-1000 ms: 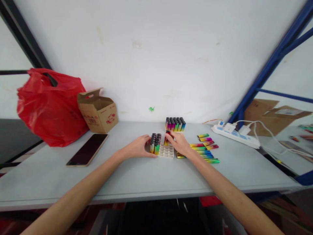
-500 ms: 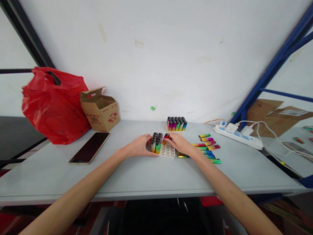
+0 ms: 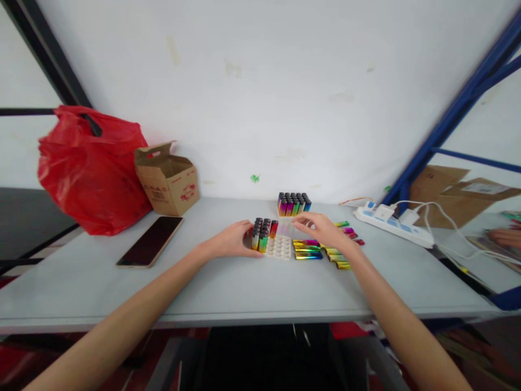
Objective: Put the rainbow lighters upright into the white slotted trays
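My left hand (image 3: 232, 239) is curled round the left end of a white tray (image 3: 280, 248) with round holes, thumb along the front and fingers behind. Shiny multicoloured lighters (image 3: 259, 239) with black tops stand upright in the tray's left part, against that hand. A red lighter (image 3: 274, 228) stands at the back of the row beside them. Over the table right of the tray is my right hand (image 3: 319, 229), its fingers pointing left and slightly apart, with nothing seen between them. Loose lighters (image 3: 308, 251) lie flat below and around it, some hidden by the hand and forearm.
Behind stands a full block of lighters (image 3: 293, 205). A white power strip (image 3: 393, 225) with plugs and cables lies at right. On the left are a phone (image 3: 150, 242), an open cardboard box (image 3: 171, 182) and a red plastic bag (image 3: 93, 171). Another person's hand (image 3: 504, 237) shows at far right.
My right hand has let go of the red lighter, which now stands in the tray, and has moved right towards the loose lighters. My left hand stays at the tray.
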